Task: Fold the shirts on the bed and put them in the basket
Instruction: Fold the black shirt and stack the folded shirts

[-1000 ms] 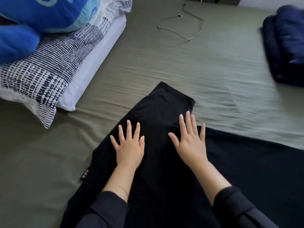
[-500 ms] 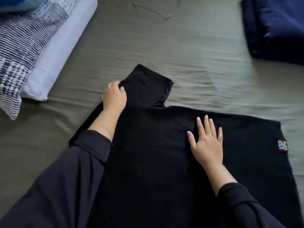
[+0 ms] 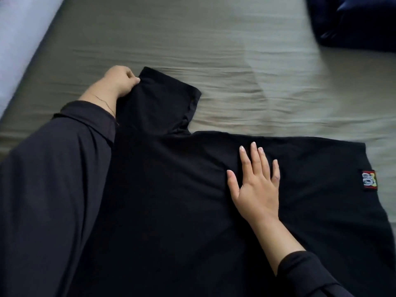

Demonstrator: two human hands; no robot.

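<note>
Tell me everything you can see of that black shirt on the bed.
The black shirt is plain, soft-looking cloth spread flat on the olive sheet, one short sleeve pointing away. A small colourful label sits near its right edge. The left hand pinches the sleeve's corner; the right hand rests flat on the body.

Patch (image 3: 369,180) on black shirt (image 3: 171,200): print unreadable.

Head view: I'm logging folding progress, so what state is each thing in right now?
Black shirt: spread on the bed, one sleeve sticking out, not yet fully folded.
Left hand: pinches the sleeve's edge.
Right hand: flat, fingers straight, pressing the shirt.
Patch: face up at the shirt's right edge.
Bed sheet: wrinkled.
Navy fabric: bunched at the far right.
</note>
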